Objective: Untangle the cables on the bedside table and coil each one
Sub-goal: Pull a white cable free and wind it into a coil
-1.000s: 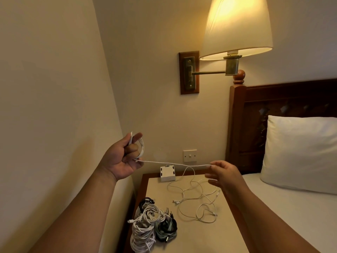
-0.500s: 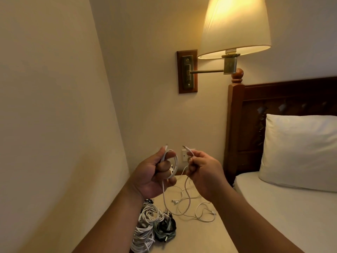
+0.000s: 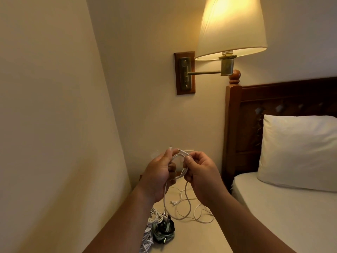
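Head view: left hand (image 3: 157, 177) and right hand (image 3: 202, 173) pinch looped white cable (image 3: 179, 155)

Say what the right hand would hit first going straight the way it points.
The right hand points left: probably the left hand, just across the white cable coil both hold, though depth is unclear.

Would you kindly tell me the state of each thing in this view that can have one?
Wall lamp, lit.
White cable, partly coiled between both hands, tail hanging to the bedside table.
Left hand, grips the coil's loops.
Right hand, pinches the cable by the loops.
Loose white cable, uncoiled, sprawled on the table.
Coiled cables, bundled, lying at the table's near left edge.
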